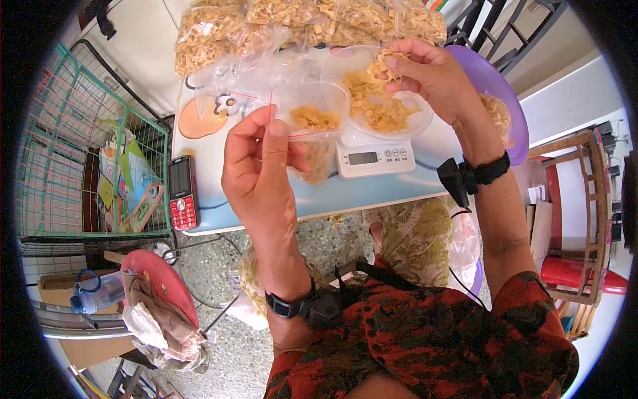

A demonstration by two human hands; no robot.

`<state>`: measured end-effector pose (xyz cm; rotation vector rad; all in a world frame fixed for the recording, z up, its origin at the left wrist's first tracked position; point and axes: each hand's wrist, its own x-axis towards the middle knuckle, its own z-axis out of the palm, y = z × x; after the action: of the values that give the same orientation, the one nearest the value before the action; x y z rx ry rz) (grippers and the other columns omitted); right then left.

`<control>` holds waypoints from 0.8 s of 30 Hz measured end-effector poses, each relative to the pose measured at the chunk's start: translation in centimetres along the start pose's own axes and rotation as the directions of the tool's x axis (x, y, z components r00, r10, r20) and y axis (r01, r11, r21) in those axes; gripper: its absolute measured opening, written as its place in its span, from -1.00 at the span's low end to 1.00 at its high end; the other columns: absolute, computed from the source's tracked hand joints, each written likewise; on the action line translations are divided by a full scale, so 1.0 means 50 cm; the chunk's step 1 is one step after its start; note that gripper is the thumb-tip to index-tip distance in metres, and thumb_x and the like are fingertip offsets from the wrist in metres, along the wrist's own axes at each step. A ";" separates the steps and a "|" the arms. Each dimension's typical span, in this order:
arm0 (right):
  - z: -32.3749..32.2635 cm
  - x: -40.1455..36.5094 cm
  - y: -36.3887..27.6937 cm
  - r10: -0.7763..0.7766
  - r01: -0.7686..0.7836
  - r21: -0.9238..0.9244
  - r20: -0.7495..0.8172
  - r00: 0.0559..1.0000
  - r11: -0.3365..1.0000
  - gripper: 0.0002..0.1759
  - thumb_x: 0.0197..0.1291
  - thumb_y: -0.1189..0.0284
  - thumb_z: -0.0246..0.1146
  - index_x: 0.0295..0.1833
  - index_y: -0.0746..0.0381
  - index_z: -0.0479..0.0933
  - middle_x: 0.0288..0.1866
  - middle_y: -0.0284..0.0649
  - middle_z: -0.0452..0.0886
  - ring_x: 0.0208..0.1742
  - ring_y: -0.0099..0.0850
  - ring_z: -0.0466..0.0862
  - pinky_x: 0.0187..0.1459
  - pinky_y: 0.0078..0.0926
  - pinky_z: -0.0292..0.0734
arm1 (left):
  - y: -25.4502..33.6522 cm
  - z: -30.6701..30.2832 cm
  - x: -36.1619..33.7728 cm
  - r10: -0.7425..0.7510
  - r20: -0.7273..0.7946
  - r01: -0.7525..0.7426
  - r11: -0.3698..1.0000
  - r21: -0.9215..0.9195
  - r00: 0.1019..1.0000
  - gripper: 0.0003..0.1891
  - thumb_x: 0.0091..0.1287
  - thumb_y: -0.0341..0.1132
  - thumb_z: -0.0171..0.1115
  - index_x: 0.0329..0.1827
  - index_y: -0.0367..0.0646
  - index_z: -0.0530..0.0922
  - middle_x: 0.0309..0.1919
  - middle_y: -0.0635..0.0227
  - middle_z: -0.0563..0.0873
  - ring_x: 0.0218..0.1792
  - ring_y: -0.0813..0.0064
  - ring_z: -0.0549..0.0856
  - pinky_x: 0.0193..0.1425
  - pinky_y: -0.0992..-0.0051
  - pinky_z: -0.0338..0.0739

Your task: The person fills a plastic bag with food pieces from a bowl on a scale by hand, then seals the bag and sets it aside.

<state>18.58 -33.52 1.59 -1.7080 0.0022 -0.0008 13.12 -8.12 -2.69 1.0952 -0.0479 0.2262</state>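
Note:
My left hand (pixel 262 159) pinches the red-edged rim of a clear zip bag (pixel 311 95), thumb in front. The bag's mouth is spread wide, and some yellow dried flakes (pixel 316 118) lie inside. To its right, my right hand (pixel 428 73) is closed on a small clump of dried flakes (pixel 384 66), raised over a clear plastic bowl (pixel 420 123). More flakes (pixel 379 106) are spread in that bowl. It rests on a white digital scale (pixel 376 159), whose display I cannot read.
Several filled clear bags (pixel 212 33) are piled along the table's (pixel 226 206) far side. A purple basin (pixel 515 110) with more flakes stands at the right. A red keypad phone (pixel 182 193) lies at the left edge, near a green wire cage (pixel 93 146) and a red stool (pixel 159 279).

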 end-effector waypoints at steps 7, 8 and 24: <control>-0.011 -0.002 0.010 0.050 -0.047 0.300 -0.005 0.999 0.953 -0.71 0.29 0.47 0.28 0.09 0.32 0.52 -0.03 -0.27 0.63 -0.06 -0.43 0.69 -0.04 -0.55 0.71 | -0.007 0.006 0.000 0.011 0.030 -0.010 0.999 -0.032 1.000 -0.76 0.41 -0.40 0.21 0.07 -0.31 0.53 -0.40 0.39 0.62 -0.48 0.68 0.57 -0.40 0.66 0.51; -0.015 -0.001 0.011 0.051 -0.045 0.342 -0.009 0.999 0.939 -0.70 0.26 0.47 0.30 0.07 0.34 0.52 -0.05 -0.25 0.63 -0.08 -0.41 0.69 -0.03 -0.52 0.71 | -0.007 0.006 -0.001 0.008 0.036 -0.007 0.999 -0.032 0.999 -0.76 0.41 -0.40 0.21 0.07 -0.31 0.53 -0.39 0.39 0.62 -0.47 0.68 0.57 -0.40 0.66 0.52; 0.167 -0.058 -0.064 -0.380 0.484 -0.441 0.306 0.873 0.756 -0.80 0.23 0.53 0.26 -0.03 0.29 0.58 -0.12 -0.27 0.65 -0.20 -0.59 0.63 -0.14 -0.61 0.59 | 0.000 0.015 -0.003 -0.020 0.035 0.023 0.996 -0.089 0.999 -0.76 0.41 -0.40 0.22 0.08 -0.30 0.53 -0.36 0.39 0.63 -0.43 0.68 0.59 -0.37 0.66 0.55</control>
<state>15.71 -24.82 3.63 -2.1969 -0.6002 -0.1943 13.03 -8.82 -2.37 1.0097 -0.0759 0.1839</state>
